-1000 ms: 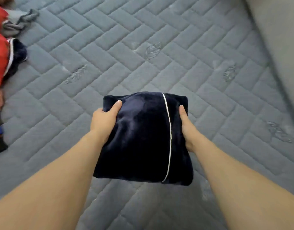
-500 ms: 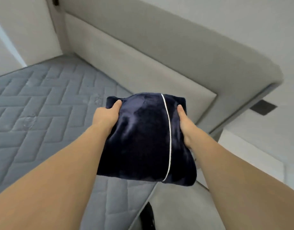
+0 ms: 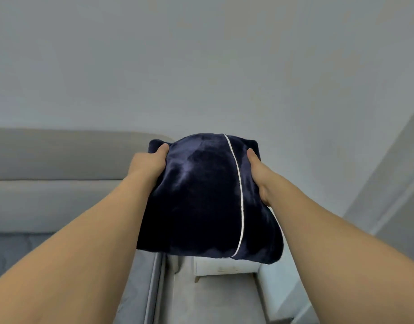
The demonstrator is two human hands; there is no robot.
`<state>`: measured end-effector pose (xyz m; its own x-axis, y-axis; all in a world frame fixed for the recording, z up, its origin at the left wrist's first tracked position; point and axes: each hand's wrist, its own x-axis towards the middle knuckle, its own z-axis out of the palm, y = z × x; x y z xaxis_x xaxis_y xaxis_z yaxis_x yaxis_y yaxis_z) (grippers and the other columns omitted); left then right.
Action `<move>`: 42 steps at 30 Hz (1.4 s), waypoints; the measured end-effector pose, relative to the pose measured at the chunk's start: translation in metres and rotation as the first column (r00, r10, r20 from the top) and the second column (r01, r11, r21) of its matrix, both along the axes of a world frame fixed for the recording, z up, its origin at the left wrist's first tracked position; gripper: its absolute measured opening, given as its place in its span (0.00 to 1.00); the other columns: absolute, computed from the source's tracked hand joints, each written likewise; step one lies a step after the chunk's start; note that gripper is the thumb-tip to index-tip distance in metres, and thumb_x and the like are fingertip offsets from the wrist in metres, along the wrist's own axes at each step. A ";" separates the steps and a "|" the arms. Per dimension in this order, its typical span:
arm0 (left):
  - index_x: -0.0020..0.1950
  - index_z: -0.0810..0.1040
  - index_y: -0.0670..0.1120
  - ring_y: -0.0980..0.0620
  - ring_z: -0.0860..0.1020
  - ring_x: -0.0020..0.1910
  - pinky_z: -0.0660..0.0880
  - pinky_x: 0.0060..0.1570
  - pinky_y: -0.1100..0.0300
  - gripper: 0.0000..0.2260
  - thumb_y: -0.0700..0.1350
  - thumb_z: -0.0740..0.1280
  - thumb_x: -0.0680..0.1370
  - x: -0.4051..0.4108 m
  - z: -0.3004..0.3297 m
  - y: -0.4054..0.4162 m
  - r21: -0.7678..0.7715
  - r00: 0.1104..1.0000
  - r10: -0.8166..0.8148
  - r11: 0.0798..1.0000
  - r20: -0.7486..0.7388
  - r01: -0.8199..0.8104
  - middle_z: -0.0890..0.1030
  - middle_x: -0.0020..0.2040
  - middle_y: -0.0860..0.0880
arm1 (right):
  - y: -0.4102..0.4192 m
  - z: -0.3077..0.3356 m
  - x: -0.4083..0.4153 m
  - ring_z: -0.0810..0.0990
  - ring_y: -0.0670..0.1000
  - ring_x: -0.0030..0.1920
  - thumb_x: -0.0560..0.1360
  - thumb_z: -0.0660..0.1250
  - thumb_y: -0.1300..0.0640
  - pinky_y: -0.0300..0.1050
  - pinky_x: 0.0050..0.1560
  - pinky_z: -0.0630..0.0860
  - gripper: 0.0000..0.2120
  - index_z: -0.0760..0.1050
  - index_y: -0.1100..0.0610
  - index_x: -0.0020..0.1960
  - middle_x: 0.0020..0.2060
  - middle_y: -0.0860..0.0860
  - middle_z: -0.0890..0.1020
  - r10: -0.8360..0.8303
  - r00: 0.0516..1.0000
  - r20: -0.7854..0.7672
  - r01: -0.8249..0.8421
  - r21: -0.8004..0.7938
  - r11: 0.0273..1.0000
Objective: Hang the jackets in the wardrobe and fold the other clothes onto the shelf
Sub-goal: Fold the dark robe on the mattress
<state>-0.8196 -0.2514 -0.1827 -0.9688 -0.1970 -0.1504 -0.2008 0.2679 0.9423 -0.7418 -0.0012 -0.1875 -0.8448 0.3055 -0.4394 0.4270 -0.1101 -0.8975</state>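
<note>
Navy plush, the folded garment (image 3: pixel 201 197) is held up in mid-air, gripped at both side edges (thumbs on top) by left hand (image 3: pixel 147 167) and right hand (image 3: pixel 259 176); soft, floppy, best supported underneath.

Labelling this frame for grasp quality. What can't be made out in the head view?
- Fingers of the left hand and right hand: under the folded navy garment; only thumbs show.
- Garment type: folded, unclear.
- Wardrobe and shelf: out of frame.
- White bedside cabinet: top hidden by the garment.
- Mattress: mostly behind the left forearm.
</note>
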 end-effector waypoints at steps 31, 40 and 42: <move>0.56 0.78 0.38 0.45 0.78 0.42 0.74 0.39 0.55 0.12 0.41 0.60 0.76 0.236 0.232 0.626 -0.083 0.130 -0.948 0.160 -0.290 0.984 0.80 0.45 0.44 | 0.416 0.192 0.414 0.78 0.60 0.61 0.76 0.53 0.28 0.54 0.68 0.72 0.39 0.72 0.58 0.70 0.64 0.58 0.78 -0.917 0.254 -0.306 0.959 0.202 0.198; 0.59 0.79 0.40 0.42 0.80 0.47 0.76 0.42 0.52 0.12 0.40 0.63 0.78 0.295 0.292 0.771 -0.222 -0.002 -0.937 0.081 -0.349 0.972 0.81 0.54 0.40 | 0.539 0.253 0.478 0.73 0.58 0.68 0.79 0.51 0.32 0.49 0.71 0.67 0.37 0.69 0.61 0.72 0.69 0.57 0.74 -0.914 0.167 -0.370 0.954 0.295 0.055; 0.60 0.78 0.40 0.42 0.80 0.48 0.75 0.42 0.54 0.11 0.41 0.64 0.79 0.309 0.319 0.810 -0.281 -0.014 -0.919 0.106 -0.395 0.954 0.80 0.56 0.40 | 0.580 0.278 0.488 0.70 0.58 0.70 0.80 0.49 0.33 0.50 0.72 0.64 0.37 0.66 0.63 0.74 0.71 0.58 0.71 -0.911 0.166 -0.378 0.951 0.307 0.045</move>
